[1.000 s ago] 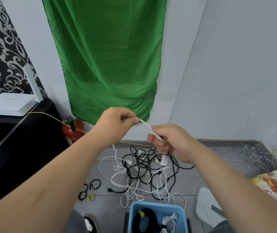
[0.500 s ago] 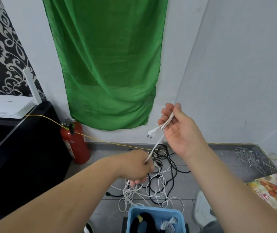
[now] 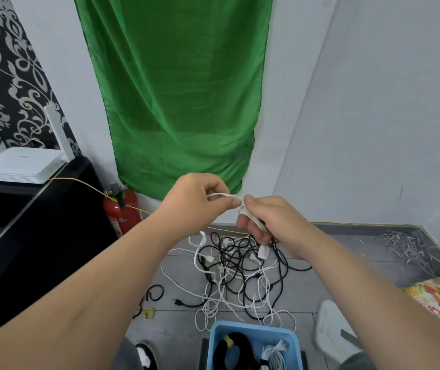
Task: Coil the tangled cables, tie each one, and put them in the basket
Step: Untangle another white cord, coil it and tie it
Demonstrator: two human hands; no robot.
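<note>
Our left grip (image 3: 197, 204) pinches a loop of white cable (image 3: 219, 194); our right grip (image 3: 275, 222) holds its coils. Below us, tangled cables (image 3: 240, 265) sprawl on the floor (image 3: 333, 252) beyond the basket (image 3: 240, 326).

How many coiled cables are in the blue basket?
2: a black coil on the left of the basket, a white coil on the right. The frame cuts off its near part, so more may be hidden.

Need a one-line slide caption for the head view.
Left hand and right hand hold a white cable above the tangled pile; the basket holds a black coil and a white coil.
</note>
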